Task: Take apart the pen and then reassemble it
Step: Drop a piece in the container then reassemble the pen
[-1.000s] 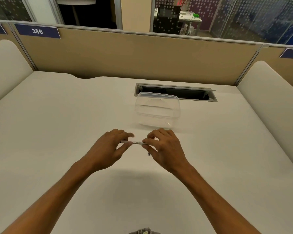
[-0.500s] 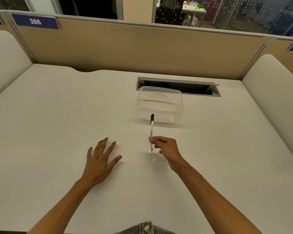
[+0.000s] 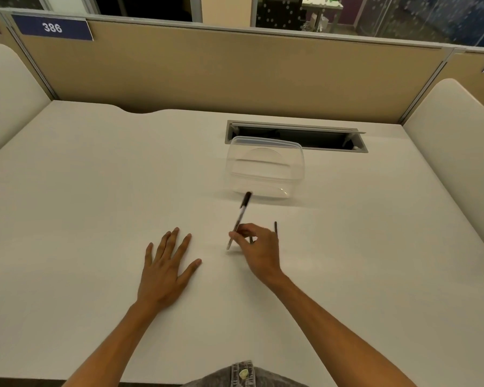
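Observation:
My right hand (image 3: 259, 248) pinches a thin white pen (image 3: 239, 217) with a black cap, held upright and tilted, its lower end touching the white desk (image 3: 95, 191). The capped end points up toward the clear container. A thin dark stick (image 3: 275, 229), perhaps a pen part, shows just behind my right hand; its lower part is hidden. My left hand (image 3: 166, 265) lies flat on the desk with fingers spread, holding nothing, a short way left of the pen.
A clear plastic container (image 3: 266, 167) stands just beyond the pen. Behind it is an open cable slot (image 3: 296, 136) in the desk. A tan partition (image 3: 235, 74) closes the far edge, with cream side panels left and right.
One second ago both hands held the pen level between them. My left hand has let go and now rests flat on the desk. My right hand has stood the pen up and tilted it.

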